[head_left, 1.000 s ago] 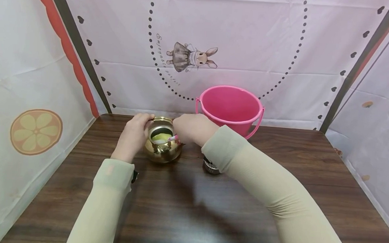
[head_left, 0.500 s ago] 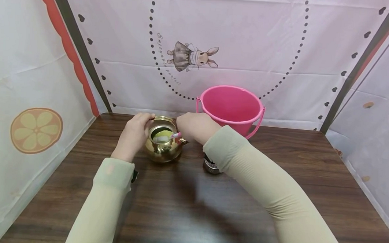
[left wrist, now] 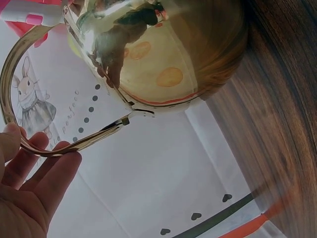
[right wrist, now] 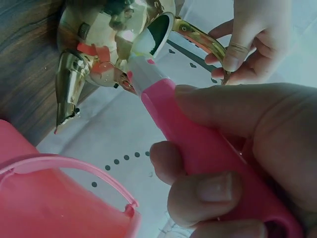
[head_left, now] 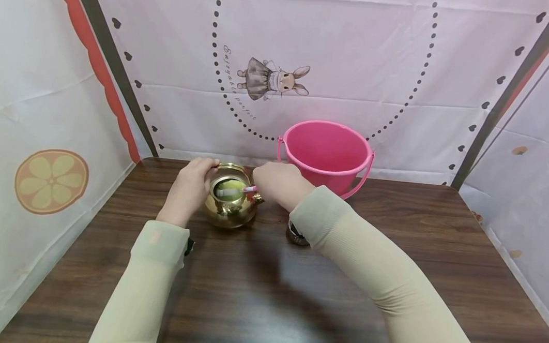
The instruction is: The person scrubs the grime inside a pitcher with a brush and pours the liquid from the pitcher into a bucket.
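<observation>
A shiny gold kettle (head_left: 228,215) sits on the wooden table, its round mouth uncovered and its spout pointing right. My left hand (head_left: 185,187) grips the kettle's raised hoop handle (left wrist: 99,135) between thumb and fingers. In my right hand (head_left: 283,185) is a sponge brush (right wrist: 198,148) with a pink and white handle, fingers wrapped round the pink part. Its white neck slants into the kettle's mouth, where a yellow-green sponge head (head_left: 229,189) shows inside. The lower part of that head is hidden by the kettle wall.
Behind my right hand stands a pink bucket (head_left: 327,148) with its handle hanging down at the front right. A small round metal piece (head_left: 297,237) lies on the table (head_left: 230,304), partly covered by my right sleeve. Printed cloth (head_left: 355,51) walls the back and sides.
My right hand has shifted slightly right, and the brush neck now lies more level across the kettle's mouth. More of the spout shows. My left hand keeps its hold on the kettle handle.
</observation>
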`<state>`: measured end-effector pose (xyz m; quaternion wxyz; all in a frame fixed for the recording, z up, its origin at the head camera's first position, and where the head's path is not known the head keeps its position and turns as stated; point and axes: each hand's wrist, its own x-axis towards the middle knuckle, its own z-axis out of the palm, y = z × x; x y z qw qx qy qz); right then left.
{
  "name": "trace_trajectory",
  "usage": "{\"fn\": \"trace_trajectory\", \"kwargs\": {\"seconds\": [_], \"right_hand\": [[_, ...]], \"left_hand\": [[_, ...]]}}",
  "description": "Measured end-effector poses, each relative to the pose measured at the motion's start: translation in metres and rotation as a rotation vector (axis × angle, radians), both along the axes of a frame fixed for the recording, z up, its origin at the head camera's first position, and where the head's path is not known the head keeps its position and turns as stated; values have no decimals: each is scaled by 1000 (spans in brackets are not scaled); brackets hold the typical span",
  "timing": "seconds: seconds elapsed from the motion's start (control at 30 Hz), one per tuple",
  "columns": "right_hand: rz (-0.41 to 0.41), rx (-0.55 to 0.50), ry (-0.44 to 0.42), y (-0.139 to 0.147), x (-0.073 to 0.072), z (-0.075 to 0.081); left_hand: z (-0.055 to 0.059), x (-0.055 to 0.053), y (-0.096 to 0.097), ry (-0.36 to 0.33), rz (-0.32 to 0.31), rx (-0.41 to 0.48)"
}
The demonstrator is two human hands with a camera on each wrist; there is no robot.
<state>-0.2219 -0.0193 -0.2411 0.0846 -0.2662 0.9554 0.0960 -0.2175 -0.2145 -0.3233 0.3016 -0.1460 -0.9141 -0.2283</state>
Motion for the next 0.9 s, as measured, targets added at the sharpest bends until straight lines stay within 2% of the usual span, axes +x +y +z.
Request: {"fn": "trace_trajectory", "kwargs": {"seconds": [0.4,0.7,0.9], "right_hand": [[11,-74,49,5,9,-18],[49,-75,81,1,13,-24],[66,-73,106,0,14,-23]], "left_hand": [[4,1,-1,2,-3,-6],[4,0,-2,-36,-1,-8],[4,-1,-1,-56,1,-13]]}}
